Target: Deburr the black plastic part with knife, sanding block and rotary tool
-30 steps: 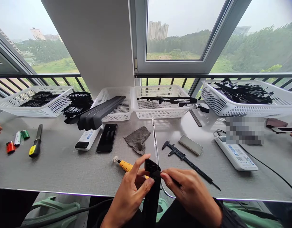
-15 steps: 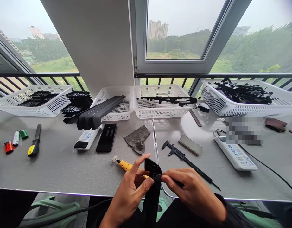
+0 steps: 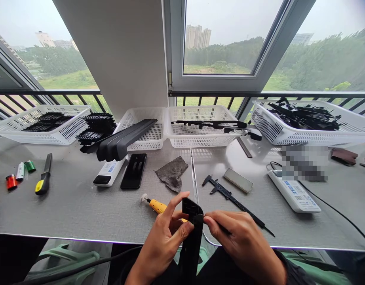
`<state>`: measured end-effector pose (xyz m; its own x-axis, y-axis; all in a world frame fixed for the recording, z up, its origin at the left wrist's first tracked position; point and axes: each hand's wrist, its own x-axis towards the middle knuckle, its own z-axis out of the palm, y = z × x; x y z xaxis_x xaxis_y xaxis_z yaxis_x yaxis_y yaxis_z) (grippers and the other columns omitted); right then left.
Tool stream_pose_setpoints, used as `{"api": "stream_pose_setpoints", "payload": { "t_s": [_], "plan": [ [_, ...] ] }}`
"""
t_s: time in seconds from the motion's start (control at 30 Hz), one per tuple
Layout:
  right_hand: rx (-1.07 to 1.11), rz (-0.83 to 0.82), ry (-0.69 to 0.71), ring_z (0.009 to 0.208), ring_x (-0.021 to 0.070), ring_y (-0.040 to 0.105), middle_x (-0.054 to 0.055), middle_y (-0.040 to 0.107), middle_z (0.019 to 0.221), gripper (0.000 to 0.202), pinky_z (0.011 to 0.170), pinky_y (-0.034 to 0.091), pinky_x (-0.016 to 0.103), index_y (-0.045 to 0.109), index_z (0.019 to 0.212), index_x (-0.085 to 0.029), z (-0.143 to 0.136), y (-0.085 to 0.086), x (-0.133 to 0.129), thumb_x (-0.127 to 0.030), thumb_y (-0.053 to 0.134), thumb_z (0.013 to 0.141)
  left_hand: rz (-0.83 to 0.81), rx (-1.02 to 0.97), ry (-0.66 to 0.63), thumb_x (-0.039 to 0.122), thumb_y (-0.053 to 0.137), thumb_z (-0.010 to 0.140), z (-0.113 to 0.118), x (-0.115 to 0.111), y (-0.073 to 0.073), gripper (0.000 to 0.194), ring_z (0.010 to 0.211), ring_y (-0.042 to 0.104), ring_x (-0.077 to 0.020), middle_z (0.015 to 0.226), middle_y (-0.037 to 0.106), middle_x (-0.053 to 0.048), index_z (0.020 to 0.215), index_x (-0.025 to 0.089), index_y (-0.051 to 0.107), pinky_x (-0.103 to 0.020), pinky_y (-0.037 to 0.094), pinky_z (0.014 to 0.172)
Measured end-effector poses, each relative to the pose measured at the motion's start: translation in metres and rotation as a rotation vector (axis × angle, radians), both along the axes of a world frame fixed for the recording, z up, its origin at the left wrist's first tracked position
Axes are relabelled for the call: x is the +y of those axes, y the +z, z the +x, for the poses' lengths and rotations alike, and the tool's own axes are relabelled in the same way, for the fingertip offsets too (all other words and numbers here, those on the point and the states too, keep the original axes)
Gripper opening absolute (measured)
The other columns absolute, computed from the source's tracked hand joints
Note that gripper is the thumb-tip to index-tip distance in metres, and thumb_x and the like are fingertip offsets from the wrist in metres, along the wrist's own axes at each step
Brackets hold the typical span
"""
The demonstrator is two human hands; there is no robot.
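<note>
Nearest, above the person's lap, the left hand pinches a long black part near its upper end, thumb in front, index finger raised along the edge. The right hand grips a slim dark tool, its tip at that same end. The part stands steeply at the edge of the grey table, which a metal seam divides.

Just beyond the left hand lies a yellow rotary tool; to the right, a caliper and a flat grey block. Farther on are a cloth, a black phone, and, toward the left, a yellow-and-black-handled tool.

White mesh baskets line the back. The leftmost basket holds black ribbed pieces; long dark covers overhang the front of the next; black strips lie across the third; the rightmost basket carries a tangle of black parts. Behind run a railing and windows onto trees and towers.

Half a second ago the slim tool's blade showed across the part; now little of it is visible. Both hands keep their hold.
</note>
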<state>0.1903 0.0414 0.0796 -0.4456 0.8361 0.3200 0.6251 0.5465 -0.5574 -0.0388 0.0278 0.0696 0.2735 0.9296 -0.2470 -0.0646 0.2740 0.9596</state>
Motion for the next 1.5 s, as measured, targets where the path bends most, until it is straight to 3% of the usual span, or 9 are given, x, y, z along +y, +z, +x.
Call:
{"api": "stream_pose_setpoints", "payload": {
  "t_s": [0.33,0.63,0.93,1.2,1.4,1.5],
  "plan": [
    [-0.081,0.05,0.081,0.054,0.0114,0.06,-0.004,0.063,0.064,0.05,0.059,0.038,0.031,0.066,0.08,-0.022,0.002,0.0,0.006,-0.037,0.043,0.122,-0.007,0.015,0.002,0.055,0.078,0.099,0.001,0.001,0.003,0.071,0.103,0.075,-0.0228,0.101,0.081,0.0,0.162,0.034,0.051,-0.034,0.055,0.096],
    [-0.03,0.048,0.017,0.058,0.0137,0.066,0.001,0.073,0.07,0.048,0.06,0.044,0.029,0.078,0.092,-0.023,0.003,0.001,0.0,-0.036,0.043,0.121,-0.009,-0.032,-0.009,0.053,0.08,0.099,0.003,0.002,0.004,0.068,0.104,0.076,-0.0228,0.099,0.081,0.001,0.159,0.036,0.054,-0.033,0.056,0.096],
    [-0.089,0.068,0.06,0.058,0.0128,0.065,-0.003,0.068,0.068,0.043,0.061,0.039,0.032,0.071,0.09,-0.022,0.003,0.003,0.003,-0.034,0.044,0.122,-0.002,-0.035,-0.003,0.052,0.08,0.1,0.002,-0.001,0.0,0.068,0.102,0.076,-0.0203,0.103,0.084,0.001,0.16,0.035,0.053,-0.029,0.054,0.094],
    [-0.11,0.034,0.127,0.055,0.0102,0.059,-0.004,0.063,0.065,0.053,0.06,0.038,0.028,0.066,0.082,-0.022,0.005,0.013,0.01,-0.039,0.038,0.123,-0.009,-0.073,-0.004,0.05,0.08,0.1,0.004,0.0,-0.003,0.067,0.09,0.072,-0.0162,0.101,0.085,0.002,0.159,0.034,0.052,-0.028,0.053,0.089],
    [-0.111,-0.001,0.169,0.05,0.0095,0.047,-0.004,0.057,0.061,0.061,0.057,0.033,0.029,0.06,0.072,-0.021,0.003,0.017,0.013,-0.041,0.035,0.123,-0.031,-0.093,-0.014,0.051,0.081,0.1,0.001,0.001,-0.002,0.071,0.094,0.073,-0.0176,0.102,0.084,0.001,0.161,0.033,0.049,-0.027,0.053,0.086],
    [-0.079,-0.029,0.17,0.051,0.0096,0.047,-0.005,0.056,0.06,0.061,0.056,0.034,0.029,0.061,0.07,-0.021,0.003,0.016,0.011,-0.042,0.036,0.123,-0.029,-0.11,-0.026,0.053,0.082,0.098,0.0,0.001,-0.002,0.075,0.098,0.073,-0.0181,0.103,0.082,0.001,0.162,0.035,0.049,-0.028,0.053,0.089]
  ]
}}
